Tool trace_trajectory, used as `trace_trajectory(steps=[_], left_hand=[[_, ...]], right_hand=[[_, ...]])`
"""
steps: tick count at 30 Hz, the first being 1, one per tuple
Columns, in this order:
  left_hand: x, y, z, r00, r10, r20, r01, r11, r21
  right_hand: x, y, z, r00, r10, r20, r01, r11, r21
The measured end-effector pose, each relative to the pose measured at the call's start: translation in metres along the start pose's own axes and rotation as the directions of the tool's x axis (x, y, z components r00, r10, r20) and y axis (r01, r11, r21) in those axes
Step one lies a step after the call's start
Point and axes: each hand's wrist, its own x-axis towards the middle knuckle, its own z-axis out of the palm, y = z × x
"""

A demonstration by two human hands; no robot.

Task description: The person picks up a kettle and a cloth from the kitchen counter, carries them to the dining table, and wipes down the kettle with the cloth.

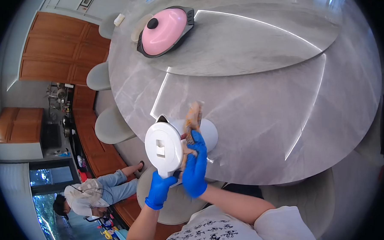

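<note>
A white electric kettle (pixel 163 146) is held up at the near edge of the table, its lid facing me and its dark spout pointing away. My left hand (pixel 159 191), in a blue glove, is closed around the kettle's handle. My right hand (pixel 196 165), also blue-gloved, is closed on a crumpled tan and brown cloth (pixel 194 116), which lies against the kettle's right side. Part of the cloth is smeared by motion. Behind the cloth a round white object (pixel 210 138) shows in part on the table; I cannot tell what it is.
The round grey marble table (pixel 252 122) carries a raised turntable (pixel 246 49). A pink lidded pot (pixel 165 31) stands on its left part. Pale chairs (pixel 112 126) line the table's edge. A person (pixel 90 192) stands at the kitchen counter on the left.
</note>
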Motion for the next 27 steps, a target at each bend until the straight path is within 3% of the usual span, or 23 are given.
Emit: trace_trajectory(steps=[1,2,3,5,7,9,11,13,14,16,17,19,20,21,22,23,24,25,27], left_hand=[[0.001,0.000,-0.001,1.000,0.000,0.009,0.000,1.000,0.010],[0.000,-0.002,-0.002,0.999,-0.021,0.044,0.024,0.997,-0.071],[0.000,-0.003,-0.003,0.996,-0.034,0.080,0.046,0.987,-0.154],[0.004,-0.001,-0.009,0.994,-0.043,0.101,0.056,0.990,-0.131],[0.016,0.005,-0.026,0.991,-0.045,0.127,0.058,0.993,-0.100],[0.033,0.006,-0.057,0.969,-0.014,0.248,-0.064,0.951,0.303],[0.053,0.016,-0.087,0.961,-0.042,0.273,-0.074,0.913,0.400],[0.072,0.034,-0.097,0.890,-0.088,0.448,-0.312,0.599,0.738],[0.077,0.046,-0.090,0.889,-0.090,0.449,-0.312,0.600,0.737],[0.081,0.073,-0.076,0.791,0.304,0.530,-0.596,0.192,0.780],[0.081,0.081,-0.070,0.796,0.299,0.526,-0.591,0.195,0.783],[0.081,0.091,-0.062,0.861,0.447,0.241,-0.398,0.298,0.868],[0.089,0.086,-0.075,0.912,0.389,0.131,-0.321,0.477,0.818],[0.094,0.085,-0.087,0.912,0.389,0.132,-0.319,0.471,0.823],[0.096,0.090,-0.090,0.966,0.260,-0.009,-0.198,0.759,0.620],[0.097,0.093,-0.091,0.991,0.086,-0.101,-0.048,0.943,0.330],[0.100,0.096,-0.090,0.988,-0.043,-0.148,0.082,0.961,0.264],[0.102,0.100,-0.080,0.988,-0.040,-0.151,0.080,0.961,0.264],[0.107,0.104,-0.057,0.950,-0.307,-0.060,0.311,0.949,0.059]], right_hand=[[0.007,0.016,-0.004,0.998,-0.058,-0.016,0.058,0.998,-0.007],[0.017,0.036,-0.010,0.981,0.134,-0.139,-0.117,0.986,0.122],[0.027,0.068,-0.026,0.977,0.157,-0.143,-0.151,0.987,0.055],[0.034,0.101,-0.054,0.973,0.173,-0.152,-0.177,0.984,-0.013],[0.035,0.110,-0.066,0.997,0.078,-0.023,-0.081,0.938,-0.337],[0.038,0.115,-0.070,0.997,0.057,-0.057,-0.074,0.932,-0.354],[0.045,0.108,-0.083,0.926,0.378,0.009,-0.375,0.922,-0.095],[0.054,0.100,-0.098,0.905,0.424,0.034,-0.421,0.905,-0.061],[0.058,0.096,-0.103,0.880,0.471,0.060,-0.470,0.882,-0.025],[0.061,0.087,-0.108,0.882,0.466,0.069,-0.467,0.884,0.003],[0.059,0.085,-0.110,0.885,0.459,0.081,-0.463,0.886,0.033],[0.055,0.082,-0.114,0.866,0.492,0.093,-0.499,0.863,0.080],[0.053,0.084,-0.115,0.849,0.519,0.101,-0.528,0.840,0.127],[0.053,0.085,-0.117,0.848,0.520,0.102,-0.529,0.838,0.134],[0.054,0.083,-0.117,0.850,0.514,0.113,-0.526,0.842,0.123],[0.055,0.081,-0.117,0.852,0.509,0.126,-0.521,0.846,0.110],[0.054,0.079,-0.113,0.852,0.508,0.128,-0.521,0.846,0.112],[0.055,0.062,-0.102,0.881,0.457,0.121,-0.470,0.873,0.131],[0.053,0.026,-0.072,0.904,0.411,0.119,-0.425,0.893,0.149]])
